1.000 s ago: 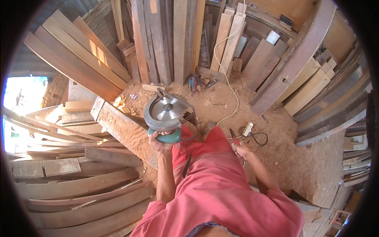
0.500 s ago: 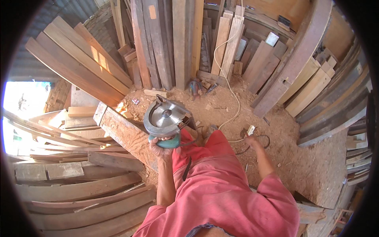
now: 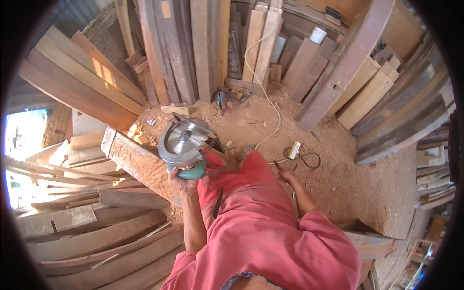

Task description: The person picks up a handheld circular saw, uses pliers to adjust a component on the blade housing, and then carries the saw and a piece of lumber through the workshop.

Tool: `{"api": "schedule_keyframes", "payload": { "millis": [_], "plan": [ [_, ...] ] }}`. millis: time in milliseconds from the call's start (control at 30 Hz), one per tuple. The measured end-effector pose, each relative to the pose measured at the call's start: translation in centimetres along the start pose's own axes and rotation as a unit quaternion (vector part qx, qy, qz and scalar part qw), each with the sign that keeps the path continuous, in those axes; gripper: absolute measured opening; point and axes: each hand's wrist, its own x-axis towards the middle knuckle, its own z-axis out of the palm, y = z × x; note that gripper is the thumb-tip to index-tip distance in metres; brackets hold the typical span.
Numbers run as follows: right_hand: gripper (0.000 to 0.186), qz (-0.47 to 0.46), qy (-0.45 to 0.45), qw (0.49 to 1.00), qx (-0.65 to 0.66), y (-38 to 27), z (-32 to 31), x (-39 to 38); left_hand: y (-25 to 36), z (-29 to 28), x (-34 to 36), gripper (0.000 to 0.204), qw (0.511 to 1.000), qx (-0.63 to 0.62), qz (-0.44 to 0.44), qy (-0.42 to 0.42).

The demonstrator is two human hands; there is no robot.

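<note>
My left hand (image 3: pixel 182 181) grips the green handle of a circular saw (image 3: pixel 185 140), whose round silver blade and grey guard face up above my left thigh. Lower down on the right, my right hand (image 3: pixel 287 175) is low over the sawdust floor with its fingers closed. Something small and dark shows at its fingertips, too small to make out. Just beyond it lies a white power socket block (image 3: pixel 294 150) with a looped dark cord (image 3: pixel 311 160) beside it. A cream cable (image 3: pixel 276 121) curves across the floor toward the stacked boards.
A sawdust-covered beam (image 3: pixel 133 153) lies left of the saw. Long planks (image 3: pixel 101 237) are piled at the lower left. Upright boards (image 3: pixel 203 53) lean along the back, and a tall timber (image 3: pixel 345 72) leans at the right. A small power tool (image 3: pixel 223 100) rests on the floor ahead.
My right hand has drawn back from the socket block, leftward and nearer to me. The block stays on the floor. The saw remains in my left hand; the whole view has shifted slightly.
</note>
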Motion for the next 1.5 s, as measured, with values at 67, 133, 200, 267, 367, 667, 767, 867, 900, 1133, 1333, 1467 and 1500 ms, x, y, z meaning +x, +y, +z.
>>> {"api": "schedule_keyframes", "payload": {
  "millis": [67,133,200,267,367,667,767,867,900,1133,1333,1467,1500],
  "plan": [
    [0.056,-0.112,0.014,0.988,-0.101,2.8,2.0,0.9,0.1,0.7,-0.1,0.020,1.000,-0.010,0.006,0.028],
    [0.060,-0.258,0.019,0.944,-0.204,6.8,4.1,3.9,-0.4,0.3,0.5,0.021,1.000,-0.018,-0.010,0.009],
    [0.063,-0.422,0.013,0.852,-0.310,12.3,3.9,7.2,-1.6,0.7,1.0,0.022,0.999,-0.029,-0.019,0.030],
    [0.059,-0.339,0.017,0.894,-0.293,13.1,4.0,7.4,-1.6,0.7,1.0,0.021,0.999,-0.027,-0.010,0.032],
    [0.061,-0.168,0.000,0.962,-0.215,7.2,3.5,2.6,-0.5,1.0,0.3,0.020,0.999,-0.009,0.023,0.030],
    [0.045,-0.059,0.053,0.976,-0.202,2.5,-0.5,2.1,-0.8,0.1,0.7,0.011,1.000,-0.013,0.012,0.025],
    [0.045,-0.090,0.123,0.971,-0.185,0.2,-1.2,3.1,-1.3,1.7,0.2,0.010,1.000,-0.002,0.018,0.025],
    [0.044,-0.156,0.231,0.936,-0.215,-0.9,-3.5,5.8,-2.1,1.1,0.9,0.014,0.999,-0.016,0.006,0.028],
    [0.047,-0.151,0.184,0.940,-0.243,-3.3,-4.6,5.5,-1.7,0.3,0.9,0.015,0.999,-0.015,0.010,0.036],
    [0.035,-0.262,0.445,0.829,-0.213,-16.5,-13.4,2.9,-1.3,-0.2,0.6,0.010,0.998,0.010,0.020,0.056],
    [0.030,-0.391,0.324,0.861,-0.027,-16.2,-13.5,-0.3,-2.0,0.5,0.7,0.009,0.998,-0.017,0.034,0.056],
    [0.028,-0.318,0.147,0.930,-0.112,-10.2,-4.2,-0.7,-1.2,-0.9,0.5,0.009,0.997,-0.020,0.025,0.070],
    [0.030,-0.303,0.091,0.935,-0.160,-9.4,-2.1,-1.9,-0.6,-1.1,0.3,0.010,0.997,-0.018,0.025,0.066]
  ]
}}
